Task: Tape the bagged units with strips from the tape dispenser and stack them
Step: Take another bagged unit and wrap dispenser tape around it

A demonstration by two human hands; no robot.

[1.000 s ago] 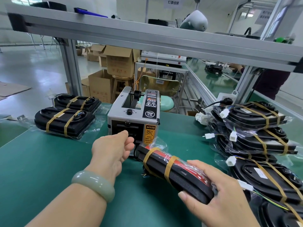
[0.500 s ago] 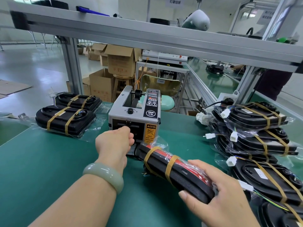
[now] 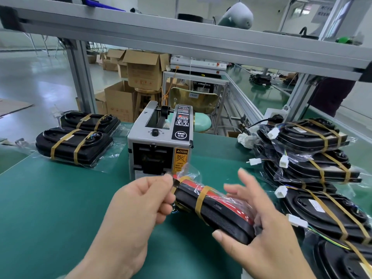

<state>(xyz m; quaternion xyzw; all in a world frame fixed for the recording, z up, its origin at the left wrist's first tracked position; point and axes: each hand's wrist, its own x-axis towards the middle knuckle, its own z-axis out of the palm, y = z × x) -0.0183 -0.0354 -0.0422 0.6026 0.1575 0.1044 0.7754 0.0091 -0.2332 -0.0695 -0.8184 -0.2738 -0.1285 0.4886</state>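
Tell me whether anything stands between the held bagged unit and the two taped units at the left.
Nothing visible blocks it: bare green table lies between the bagged unit and the two taped units. The tape dispenser stands just behind that path; the left hand pinches a strip at the unit's far end.

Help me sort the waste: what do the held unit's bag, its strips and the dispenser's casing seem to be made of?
Bag: thin clear plastic film, glossy; it crinkles and the unit shows through it.
Strips: tan tape, perhaps paper or film; it looks matte, but is too blurred to settle.
Tape dispenser casing: likely painted or brushed metal; flat grey panels with sharp folded edges.
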